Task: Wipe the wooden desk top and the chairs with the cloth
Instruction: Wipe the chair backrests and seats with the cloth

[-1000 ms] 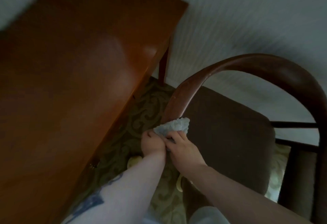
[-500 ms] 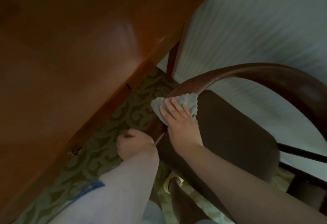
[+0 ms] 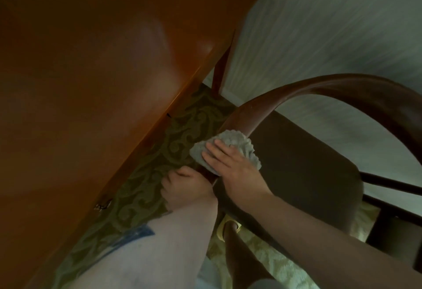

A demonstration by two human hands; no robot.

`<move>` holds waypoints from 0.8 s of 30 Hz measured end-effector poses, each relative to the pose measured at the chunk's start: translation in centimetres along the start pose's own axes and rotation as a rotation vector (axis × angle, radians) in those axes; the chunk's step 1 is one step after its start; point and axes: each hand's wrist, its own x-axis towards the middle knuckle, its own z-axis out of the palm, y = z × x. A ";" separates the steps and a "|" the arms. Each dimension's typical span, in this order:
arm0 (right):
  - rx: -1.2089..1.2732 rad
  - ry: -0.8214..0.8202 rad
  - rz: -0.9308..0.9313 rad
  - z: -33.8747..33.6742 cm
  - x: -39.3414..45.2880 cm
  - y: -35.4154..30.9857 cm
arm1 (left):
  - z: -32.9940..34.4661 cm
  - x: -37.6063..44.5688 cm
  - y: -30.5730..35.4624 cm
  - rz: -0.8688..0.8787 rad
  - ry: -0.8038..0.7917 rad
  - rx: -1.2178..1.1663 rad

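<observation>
Head cam, dim and slightly motion-blurred. My right hand [image 3: 230, 165] lies flat on the grey cloth [image 3: 233, 146], fingers straight and together, pressing it onto the curved wooden rail [image 3: 251, 110] of the chair [image 3: 308, 170]; nothing curled round the cloth, it's just pinned under the palm and fingers. Cloth sits on the rail's lower left stretch, just above where the rail drops toward the seat edge, bunched and nubbly, sticking out past the fingertips on the upper and right sides. My left hand [image 3: 182, 186] is right beside it, lower on the same rail, fingers curled; it looks wrapped round the rail but the rail there is mostly hidden by the hand, so I can't tell for sure how firm that hold is. Forearm below it shows a blue mark [image 3: 137, 235], shape not readable. The rail arcs up and off to the right edge; dark upholstered seat [image 3: 296, 174] fills the inside of the arc. Two dark crossbars [image 3: 392, 183] run out right of the seat. Wooden desk top [image 3: 102, 83] takes the whole left half, glossy orange-brown, well apart from the cloth, with patterned green carpet [image 3: 182, 133] between desk edge and chair. One desk leg [image 3: 221, 71] shows at the far corner against the pale ribbed wall [image 3: 319, 37]. Small metal fitting [image 3: 101, 206] on the desk's front edge, too small to identify. No brand, label or readable writing anywhere.
</observation>
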 end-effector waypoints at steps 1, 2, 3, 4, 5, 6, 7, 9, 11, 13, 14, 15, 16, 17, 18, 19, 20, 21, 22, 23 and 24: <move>0.024 -0.014 -0.036 -0.5 0.0 1.1 | -0.2 0.0 -0.1 0.031 -0.036 0.004; 0.012 -0.001 -0.045 -0.9 0.2 2.5 | -0.5 0.1 -0.4 0.072 -0.084 0.008; 0.009 0.034 0.011 -1.6 0.4 3.7 | -0.7 0.2 -0.7 0.131 -0.122 0.017; 0.049 0.087 0.140 -2.3 0.8 4.6 | -1.0 0.1 -0.9 0.190 -0.158 0.024; 0.071 0.154 0.265 -2.4 1.1 4.7 | -1.4 0.0 -0.9 0.243 -0.183 0.034; 0.092 0.224 0.357 -2.4 1.5 4.1 | -1.6 0.0 -0.8 0.283 -0.205 0.050; 0.097 0.247 0.385 -2.1 1.8 3.2 | -1.5 0.4 -0.5 0.311 -0.213 0.073; 0.120 0.140 0.304 -0.6 1.6 0.5 | -1.2 1.0 1.0 0.336 -0.225 0.073; 0.076 0.062 0.138 -0.5 0.9 -0.7 | -0.6 1.6 3.0 0.363 -0.265 0.057; 0.079 0.043 0.064 -2.1 0.7 1.2 | 0.1 1.8 3.7 0.384 -0.261 0.080; 0.077 0.056 0.079 -2.8 0.9 2.8 | 0.4 1.7 3.7 0.397 -0.238 0.093; 0.078 0.096 0.155 -3.2 1.3 4.5 | 0.6 1.5 3.5 0.414 -0.215 0.102; 0.087 0.163 0.277 -3.9 1.9 5.9 | 0.7 1.4 3.5 0.429 -0.193 0.102; 0.090 0.232 0.388 -4.3 2.4 6.6 | 0.8 1.2 3.4 0.441 -0.176 0.101; 0.091 0.290 0.466 -4.5 2.9 6.7 | 0.8 1.2 3.4 0.446 -0.169 0.104; 0.098 0.309 0.514 -4.4 3.2 6.0 | 0.7 1.1 3.4 0.448 -0.166 0.111; 0.095 0.285 0.511 -3.8 3.4 4.6 | 0.7 1.1 3.5 0.447 -0.170 0.121; 0.086 0.241 0.451 -3.0 3.4 3.1 | 0.6 1.1 3.6 0.451 -0.175 0.132; 0.071 0.173 0.334 -2.2 3.1 1.7 | 0.6 1.1 3.7 0.460 -0.184 0.144; 0.085 0.107 0.215 -1.6 2.6 1.0 | 0.6 1.2 3.7 0.472 -0.189 0.161; 0.106 0.063 0.130 -1.6 2.1 1.3 | 0.5 1.2 3.7 0.474 -0.189 0.174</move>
